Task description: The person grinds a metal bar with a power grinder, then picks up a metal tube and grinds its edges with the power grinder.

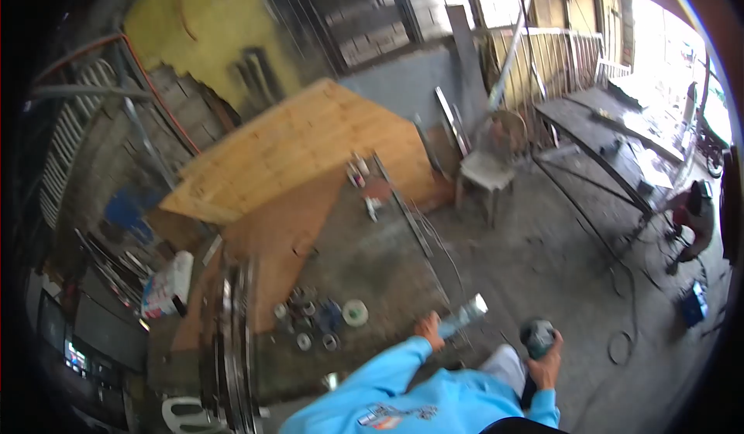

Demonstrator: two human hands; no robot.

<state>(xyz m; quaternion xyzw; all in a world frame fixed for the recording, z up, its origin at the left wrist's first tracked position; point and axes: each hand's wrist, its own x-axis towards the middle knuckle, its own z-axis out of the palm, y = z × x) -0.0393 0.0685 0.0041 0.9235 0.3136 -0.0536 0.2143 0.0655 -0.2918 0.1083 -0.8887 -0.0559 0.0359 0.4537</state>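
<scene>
Near the table's right edge, my left hand (429,332) is closed around one end of a pale blue, shiny cylindrical piece (463,316) that points up and right. To the right, over the floor, my right hand (546,361) grips a dark rounded tool (537,338), its fingers wrapped round the lower side. The tool's exact type is unclear. Several round discs (355,313) and rings lie on the dark table (372,260) left of my left hand. Small bottles (356,172) and a white-grey item (373,208) stand or lie farther up the table.
Long metal bars (229,341) lie along the table's left part. Wooden boards (310,143) stand behind. A plastic chair (488,169) is beyond the table, with a metal workbench (589,124) at right. Cables (634,318) and a blue box (694,304) lie on the floor.
</scene>
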